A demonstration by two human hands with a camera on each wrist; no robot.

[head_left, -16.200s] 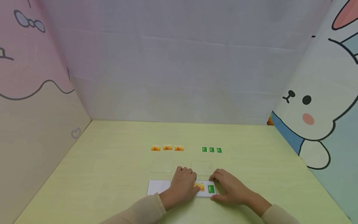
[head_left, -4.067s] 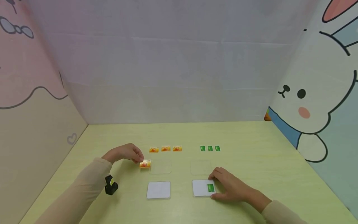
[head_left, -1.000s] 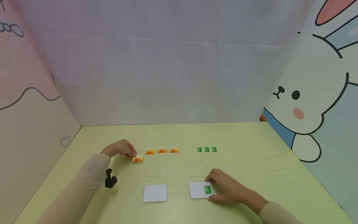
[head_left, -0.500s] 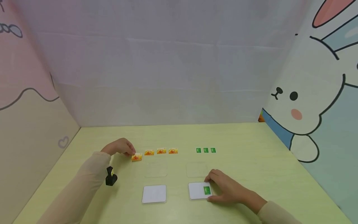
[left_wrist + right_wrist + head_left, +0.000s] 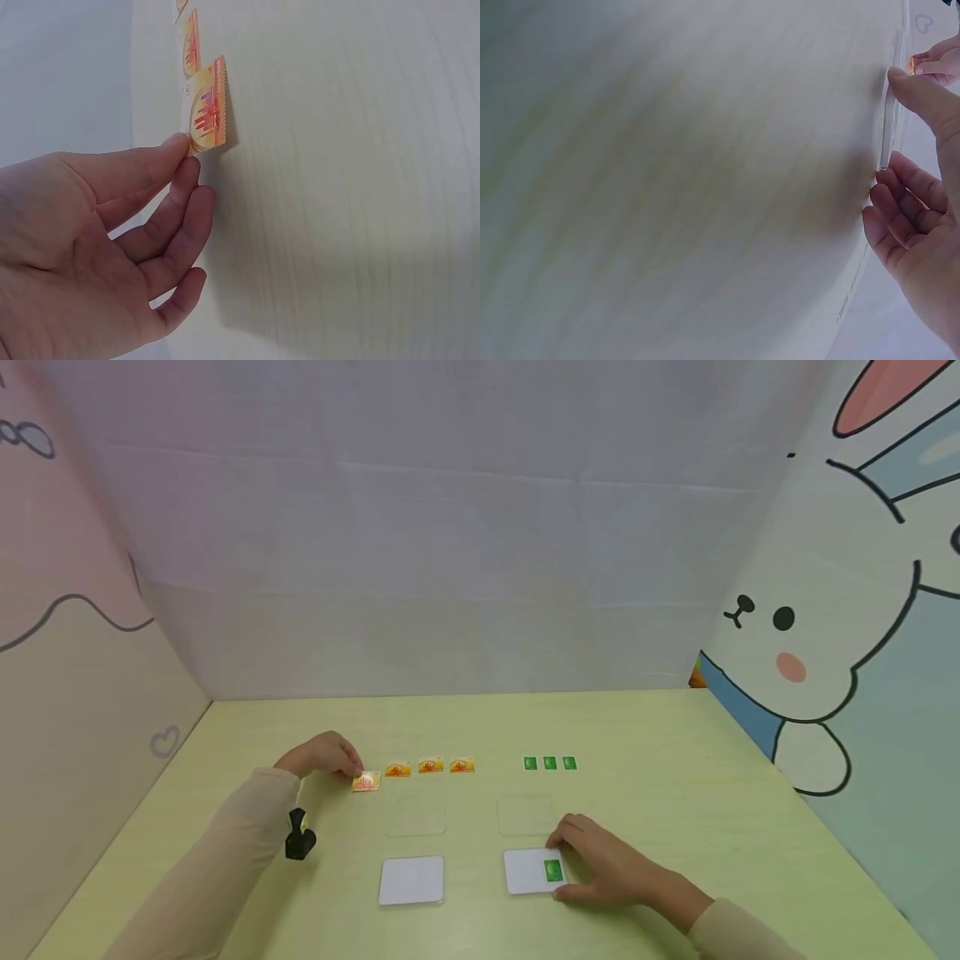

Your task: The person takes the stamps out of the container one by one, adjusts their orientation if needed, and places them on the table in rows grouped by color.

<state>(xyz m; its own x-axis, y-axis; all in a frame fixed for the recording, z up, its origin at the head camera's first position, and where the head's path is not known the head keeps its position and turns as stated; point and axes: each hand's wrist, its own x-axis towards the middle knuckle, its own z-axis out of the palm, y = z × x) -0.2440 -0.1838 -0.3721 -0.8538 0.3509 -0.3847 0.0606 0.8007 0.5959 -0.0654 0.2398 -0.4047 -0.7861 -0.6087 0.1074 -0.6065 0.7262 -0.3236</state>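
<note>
My left hand (image 5: 324,755) pinches an orange-and-yellow postage stamp (image 5: 208,109) by its edge between thumb and index finger. The stamp is tilted, its shadow falling on the table, at the left end of a row of three similar orange stamps (image 5: 431,765). The other fingers of that hand are loosely curled. My right hand (image 5: 611,866) holds a thin white rounded case (image 5: 522,871), thumb at the near edge and fingers at the far edge. A green stamp (image 5: 552,871) lies on the right part of this case.
A second thin white case (image 5: 412,881) lies to the left. Behind the cases are two faint clear rectangular pieces (image 5: 416,817). Three green stamps (image 5: 551,763) form a row at the back right. Cartoon-printed panels and a pale cloth wall (image 5: 450,568) enclose the table.
Earlier the orange stamp lay on the right case beside the green one. My left hand has carried it off to the far left, recently edging farther back. My right hand stays at the case.
</note>
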